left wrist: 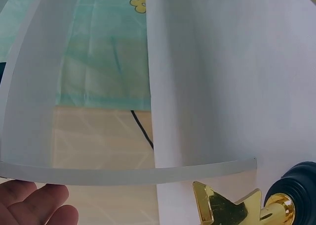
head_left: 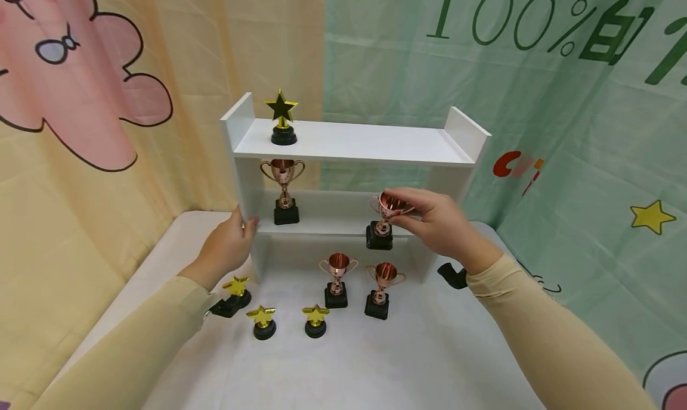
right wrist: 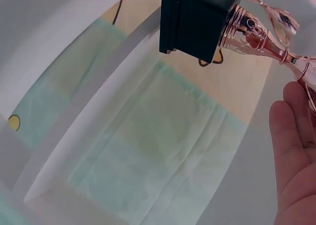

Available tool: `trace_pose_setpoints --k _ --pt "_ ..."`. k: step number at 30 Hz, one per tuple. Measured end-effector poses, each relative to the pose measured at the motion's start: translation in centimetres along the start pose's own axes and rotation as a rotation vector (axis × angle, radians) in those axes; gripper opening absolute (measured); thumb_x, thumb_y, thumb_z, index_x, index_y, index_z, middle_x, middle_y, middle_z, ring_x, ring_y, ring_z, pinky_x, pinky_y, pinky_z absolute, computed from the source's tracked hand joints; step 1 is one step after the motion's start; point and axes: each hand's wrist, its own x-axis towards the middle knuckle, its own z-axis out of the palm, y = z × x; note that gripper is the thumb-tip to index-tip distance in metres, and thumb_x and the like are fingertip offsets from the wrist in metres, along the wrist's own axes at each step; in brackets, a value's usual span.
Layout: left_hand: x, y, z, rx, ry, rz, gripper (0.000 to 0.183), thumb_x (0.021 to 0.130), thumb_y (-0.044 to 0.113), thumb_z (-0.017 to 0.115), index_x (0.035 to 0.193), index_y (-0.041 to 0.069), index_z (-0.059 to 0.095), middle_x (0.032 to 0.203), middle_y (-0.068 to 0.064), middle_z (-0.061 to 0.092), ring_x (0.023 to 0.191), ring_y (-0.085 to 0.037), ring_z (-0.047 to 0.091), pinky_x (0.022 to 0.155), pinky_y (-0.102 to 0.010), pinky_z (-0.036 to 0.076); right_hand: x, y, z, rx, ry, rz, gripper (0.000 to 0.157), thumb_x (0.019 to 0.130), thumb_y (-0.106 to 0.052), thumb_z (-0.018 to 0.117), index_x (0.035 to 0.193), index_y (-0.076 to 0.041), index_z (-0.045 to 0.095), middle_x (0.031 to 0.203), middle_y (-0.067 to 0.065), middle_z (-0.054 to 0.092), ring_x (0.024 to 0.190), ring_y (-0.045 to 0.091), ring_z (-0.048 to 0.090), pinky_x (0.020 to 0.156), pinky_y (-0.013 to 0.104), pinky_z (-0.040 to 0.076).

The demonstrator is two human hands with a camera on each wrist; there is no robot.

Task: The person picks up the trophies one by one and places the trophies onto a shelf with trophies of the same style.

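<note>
My right hand [head_left: 437, 225] pinches a rose-gold trophy cup [head_left: 383, 226] by its bowl, between thumb and fingers. The cup's black square base overlaps the front edge of the middle shelf in the head view; the right wrist view shows the cup [right wrist: 252, 37] with fingertips at the bowl. My left hand [head_left: 225, 246] grips the left side panel of the white shelf unit [head_left: 343, 142], thumb at its front edge. Another trophy cup [head_left: 284, 183] stands on the middle shelf at the left, below a gold star trophy [head_left: 282, 121] on the top board.
Two more trophy cups, one left [head_left: 337, 282] and one right [head_left: 380, 294], stand on the white table [head_left: 343, 374] before the unit. Gold star trophies stand near the left forearm [head_left: 236, 289], at the front [head_left: 262, 323] and beside it [head_left: 315, 322]. Printed curtains [head_left: 386, 64] hang behind.
</note>
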Motion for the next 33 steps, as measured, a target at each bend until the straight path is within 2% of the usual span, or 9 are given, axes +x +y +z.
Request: trace_pose_setpoints --k 6,12,25,33 --pt "0.1 -0.2 0.0 0.011 0.007 0.011 0.067 0.115 0.043 0.032 0.168 0.006 0.012 0.159 -0.032 0.045 0.134 -0.055 0.057 0.106 -0.072 0.047 1.4 -0.8 0.8 0.009 -0.032 0.006 0.053 0.096 -0.011 0.078 0.147 -0.01 0.063 0.137 0.008 0.071 0.108 0.022 0.075 0.093 0.04 0.062" --pt "0.0 -0.4 0.0 0.012 0.006 0.006 0.069 0.115 0.046 0.028 0.168 0.006 0.012 0.159 -0.031 0.045 0.134 -0.054 0.057 0.106 -0.071 0.047 3.2 -1.3 2.0 0.029 -0.062 0.01 0.053 0.098 -0.016 0.076 0.148 -0.014 0.062 0.135 0.004 0.072 0.109 0.018 0.074 0.095 0.037 0.062" --pt "0.0 -0.3 0.0 0.013 0.019 0.021 0.067 0.115 0.042 0.031 0.168 0.006 0.011 0.16 -0.031 0.044 0.133 -0.054 0.058 0.105 -0.072 0.048 6.3 -2.4 4.4 0.121 -0.077 0.006 0.053 0.099 -0.015 0.074 0.15 -0.014 0.06 0.134 0.005 0.071 0.109 0.018 0.073 0.094 0.034 0.061" --pt "0.0 -0.1 0.1 0.011 0.027 0.018 0.066 0.116 0.038 0.034 0.167 0.004 0.013 0.159 -0.032 0.045 0.133 -0.054 0.058 0.105 -0.071 0.048 7.6 -2.5 5.4 0.141 -0.084 0.036 0.052 0.1 -0.016 0.073 0.151 -0.015 0.059 0.129 0.005 0.073 0.109 0.019 0.072 0.092 0.035 0.061"
